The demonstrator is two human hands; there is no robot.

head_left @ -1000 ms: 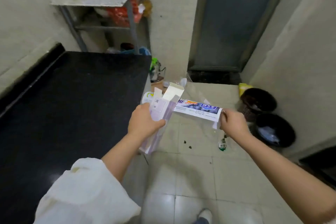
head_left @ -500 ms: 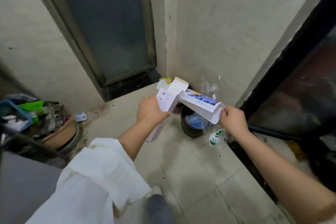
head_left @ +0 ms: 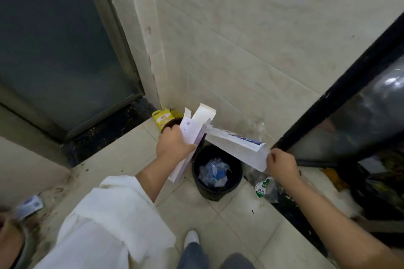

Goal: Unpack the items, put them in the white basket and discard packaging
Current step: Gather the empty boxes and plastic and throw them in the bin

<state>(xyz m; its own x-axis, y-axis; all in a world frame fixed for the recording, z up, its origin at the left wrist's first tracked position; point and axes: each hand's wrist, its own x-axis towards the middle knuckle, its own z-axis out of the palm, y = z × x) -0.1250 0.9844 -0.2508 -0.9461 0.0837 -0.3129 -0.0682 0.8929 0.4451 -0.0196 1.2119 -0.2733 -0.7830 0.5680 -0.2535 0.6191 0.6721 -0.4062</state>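
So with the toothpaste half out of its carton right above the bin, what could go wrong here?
1. The right hand pinches only the tail of the toothpaste tube; if it slips, the tube may drop into the black bin among the trash.
2. The left hand grips the opened carton off to the bin's side, so once released it could land on the floor instead.

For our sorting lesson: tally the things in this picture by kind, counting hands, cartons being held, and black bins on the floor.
Hands: 2, left hand and right hand
Cartons: 2, purple carton and white carton
Black bins: 2, front bin and rear bin
Total: 6
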